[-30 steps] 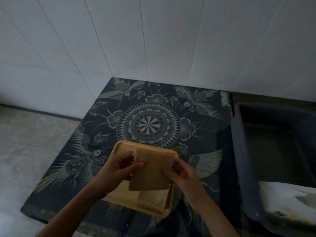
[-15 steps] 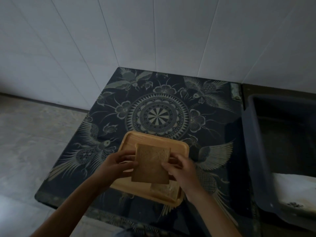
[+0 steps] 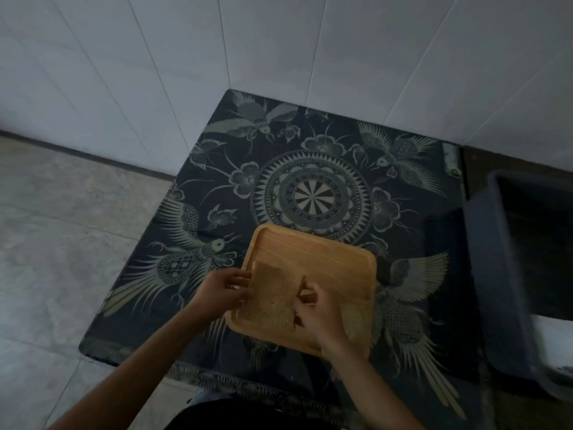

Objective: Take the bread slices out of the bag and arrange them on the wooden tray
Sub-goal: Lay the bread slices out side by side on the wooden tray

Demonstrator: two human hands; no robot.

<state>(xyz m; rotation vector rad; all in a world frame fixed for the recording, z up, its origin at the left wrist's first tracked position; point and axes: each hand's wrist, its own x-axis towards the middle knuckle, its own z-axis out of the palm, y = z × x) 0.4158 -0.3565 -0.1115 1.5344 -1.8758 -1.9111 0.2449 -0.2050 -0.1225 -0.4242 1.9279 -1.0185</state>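
A square wooden tray (image 3: 325,256) lies on a dark patterned tablecloth. A brown bread slice (image 3: 273,297) lies nearly flat over the tray's near left part. My left hand (image 3: 224,290) holds its left edge and my right hand (image 3: 319,311) pinches its right edge. Another bread slice (image 3: 361,324) lies at the tray's near right corner, mostly hidden behind my right hand. The bag is not clearly in view.
The patterned table (image 3: 310,197) stands against a white tiled wall. A dark grey plastic bin (image 3: 496,274) sits at the right, with something white (image 3: 555,339) inside. Grey floor tiles lie to the left.
The slice in both hands went from tilted up above the tray down to lying nearly flat on its near left part. The view shifted left.
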